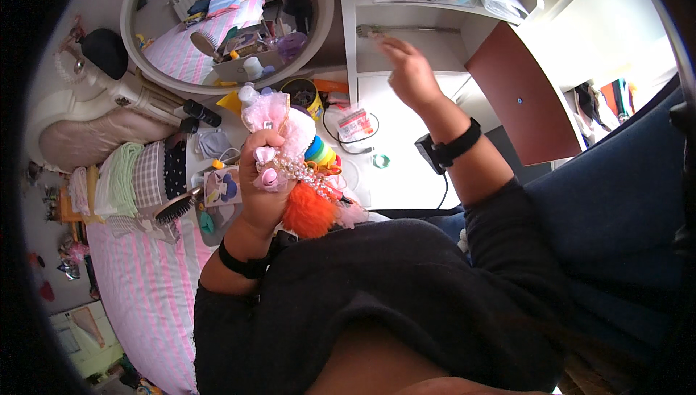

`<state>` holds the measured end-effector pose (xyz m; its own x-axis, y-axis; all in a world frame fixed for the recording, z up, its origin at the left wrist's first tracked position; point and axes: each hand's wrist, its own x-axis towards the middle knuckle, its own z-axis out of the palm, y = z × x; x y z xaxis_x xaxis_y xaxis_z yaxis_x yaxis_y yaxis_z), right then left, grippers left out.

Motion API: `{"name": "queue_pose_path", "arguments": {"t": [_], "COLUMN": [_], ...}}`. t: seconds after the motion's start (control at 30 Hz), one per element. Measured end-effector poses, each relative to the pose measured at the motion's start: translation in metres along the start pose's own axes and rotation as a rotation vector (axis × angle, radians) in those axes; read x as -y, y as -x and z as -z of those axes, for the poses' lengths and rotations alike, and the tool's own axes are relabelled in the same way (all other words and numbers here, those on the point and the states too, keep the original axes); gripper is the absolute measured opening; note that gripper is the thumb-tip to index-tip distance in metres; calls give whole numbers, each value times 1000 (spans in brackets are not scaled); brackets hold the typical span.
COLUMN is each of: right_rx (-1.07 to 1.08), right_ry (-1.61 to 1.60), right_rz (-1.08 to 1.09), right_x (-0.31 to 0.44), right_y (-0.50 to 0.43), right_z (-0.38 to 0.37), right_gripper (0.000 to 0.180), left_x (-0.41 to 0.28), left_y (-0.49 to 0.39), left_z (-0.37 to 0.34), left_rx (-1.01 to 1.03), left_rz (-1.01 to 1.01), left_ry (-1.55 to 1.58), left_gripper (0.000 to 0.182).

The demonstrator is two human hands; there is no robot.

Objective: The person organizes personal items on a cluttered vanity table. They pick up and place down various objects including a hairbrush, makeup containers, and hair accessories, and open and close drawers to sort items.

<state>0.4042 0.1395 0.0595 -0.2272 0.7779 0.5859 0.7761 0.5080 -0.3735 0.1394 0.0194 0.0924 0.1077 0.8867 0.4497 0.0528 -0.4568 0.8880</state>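
Observation:
My left hand (260, 183) grips a bunch of hair ornaments. Among them are a pink fluffy piece (296, 128), strings of pearl-like beads (302, 172), a pink satin bow with a round bead (269, 176), rainbow-coloured bands (322, 153) and an orange fur pompom (310, 211). My right hand (410, 71), somewhat blurred, reaches over the white desk into an open shelf compartment (413, 55). Its fingertips are close to the pronged end of a long metal rod (418, 29) lying at the back. Whether the fingers hold anything is not clear.
A round mirror (228, 77) stands behind the desk (413, 172). A yellow tin (302, 96), a plastic packet (354, 123), a green ring (381, 160) and a dark cable (348, 150) lie nearby. A brown cabinet door (524, 96) stands out at right; a hairbrush (176, 206) is left.

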Motion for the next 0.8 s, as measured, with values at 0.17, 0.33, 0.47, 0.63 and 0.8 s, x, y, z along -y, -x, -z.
{"name": "queue_pose_path", "arguments": {"t": [0.17,0.33,0.47,0.63,0.8], "right_rx": [395,429,391,127,-232], "right_ry": [456,655,717,584,122], "right_rz": [-170,-259,-242,-162,-143], "right_x": [13,-9,-31,-34,-38], "right_y": [-9,-5,2,15,30], "right_z": [-16,-1,17,30,39], "right_gripper": [30,21,21,27,39], "left_x": [-3,-4,-1,5,10], "left_y": [-3,-5,-3,-3,0], "left_z": [-1,-1,-2,-3,1], "left_rx": [13,1,-11,-14,-38], "left_rz": [-61,-84,-44,-110,-31], "left_ry": [-69,-90,-32,-110,-23], "left_gripper": [45,44,44,45,45]}}
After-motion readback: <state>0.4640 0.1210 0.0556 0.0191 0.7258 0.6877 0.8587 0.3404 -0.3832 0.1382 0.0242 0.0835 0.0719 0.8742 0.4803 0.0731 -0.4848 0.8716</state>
